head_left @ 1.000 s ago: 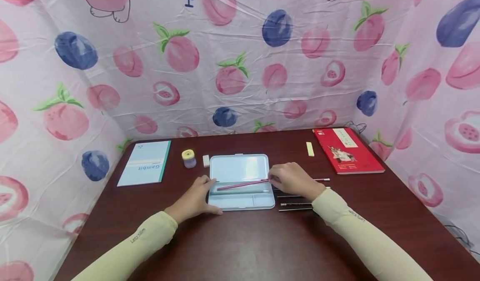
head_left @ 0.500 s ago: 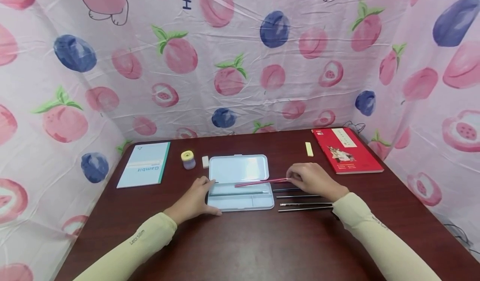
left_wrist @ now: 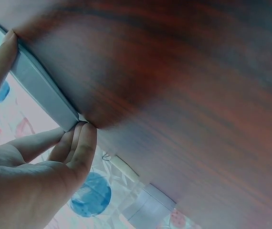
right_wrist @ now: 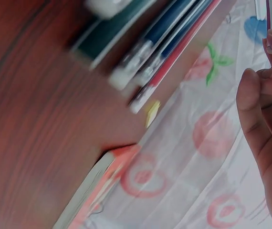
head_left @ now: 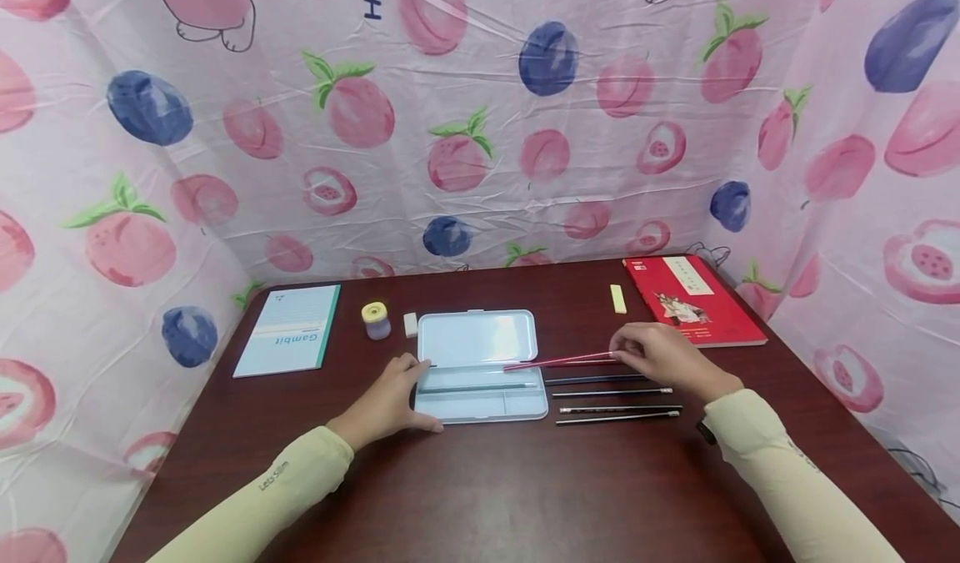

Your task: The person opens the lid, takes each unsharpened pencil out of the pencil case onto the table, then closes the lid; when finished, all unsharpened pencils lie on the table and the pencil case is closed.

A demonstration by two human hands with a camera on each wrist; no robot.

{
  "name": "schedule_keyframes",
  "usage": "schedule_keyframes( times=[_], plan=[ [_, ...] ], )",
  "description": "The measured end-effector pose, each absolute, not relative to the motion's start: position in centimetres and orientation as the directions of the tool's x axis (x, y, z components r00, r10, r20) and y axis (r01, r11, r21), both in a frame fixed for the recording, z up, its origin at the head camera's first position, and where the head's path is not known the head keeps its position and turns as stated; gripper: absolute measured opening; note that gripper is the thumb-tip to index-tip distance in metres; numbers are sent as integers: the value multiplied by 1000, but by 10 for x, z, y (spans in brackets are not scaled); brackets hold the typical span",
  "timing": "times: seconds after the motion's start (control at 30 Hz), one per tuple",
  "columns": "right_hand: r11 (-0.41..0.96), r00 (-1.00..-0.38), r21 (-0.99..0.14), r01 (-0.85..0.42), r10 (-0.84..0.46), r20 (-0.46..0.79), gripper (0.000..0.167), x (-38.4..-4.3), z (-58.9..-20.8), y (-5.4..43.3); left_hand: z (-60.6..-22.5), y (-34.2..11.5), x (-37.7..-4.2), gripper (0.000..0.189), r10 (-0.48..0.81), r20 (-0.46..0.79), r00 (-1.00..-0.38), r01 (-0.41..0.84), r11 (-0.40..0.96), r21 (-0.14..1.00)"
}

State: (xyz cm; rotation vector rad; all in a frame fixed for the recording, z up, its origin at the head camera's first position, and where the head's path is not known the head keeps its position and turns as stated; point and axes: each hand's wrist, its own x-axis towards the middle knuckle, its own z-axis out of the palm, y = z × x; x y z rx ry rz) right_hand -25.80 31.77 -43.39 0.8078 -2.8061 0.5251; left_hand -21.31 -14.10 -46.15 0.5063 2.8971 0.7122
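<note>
In the head view, my left hand holds the left end of an open light-blue pencil case, thumb at the front and fingers at the back. The left wrist view has the thumb and fingers spanning that end of the case. A greenish pencil lies in its tray. My right hand pinches a red pencil by its right end; its left end is over the case's right part. Beneath and in front of it, several pencils lie side by side on the table.
A white eraser, a yellow-lidded pot and a notebook are left of the case. At the back right lie a yellow strip and a red book. A fruit-print cloth hangs behind the table.
My right hand has moved right, drawing the red pencil with it from over the case's tray. More of the pencils on the table show now. The left hand keeps its place.
</note>
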Motion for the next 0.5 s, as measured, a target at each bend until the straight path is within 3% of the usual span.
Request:
schedule_keyframes(
  times=[0.3, 0.5],
  plan=[
    [769, -848, -362, -528, -458, 265, 14, -259, -435, 351, -461, -141, -212, 103, 344, -34, -938, 289, 834, 470],
    [725, -806, -361, -586, -474, 355, 18, -260, -436, 371, -461, -141, -212, 104, 339, -37, -940, 283, 836, 471]
  ],
)
